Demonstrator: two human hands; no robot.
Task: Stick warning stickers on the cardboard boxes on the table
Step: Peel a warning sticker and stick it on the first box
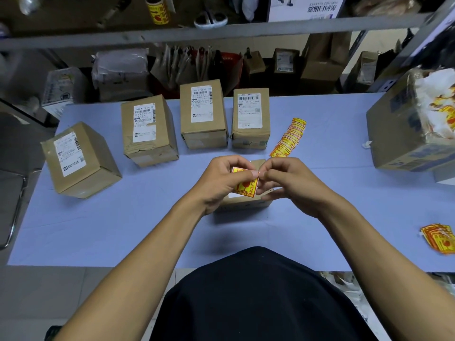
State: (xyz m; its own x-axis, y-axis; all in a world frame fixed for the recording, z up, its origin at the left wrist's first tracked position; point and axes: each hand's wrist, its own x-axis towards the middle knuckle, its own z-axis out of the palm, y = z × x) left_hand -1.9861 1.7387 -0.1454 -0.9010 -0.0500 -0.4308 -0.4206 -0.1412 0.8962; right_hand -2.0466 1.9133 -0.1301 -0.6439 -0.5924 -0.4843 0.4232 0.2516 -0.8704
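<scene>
Sticker point(246, 184) | left hand point(222, 182) grip pinching it | right hand point(285, 182) grip pinching its edge

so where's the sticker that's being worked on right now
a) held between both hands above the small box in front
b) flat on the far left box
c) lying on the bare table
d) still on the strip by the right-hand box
a: the left hand and right hand both pinch the yellow and red sticker just above the small box nearest the person, not yet pressed onto it.
</scene>
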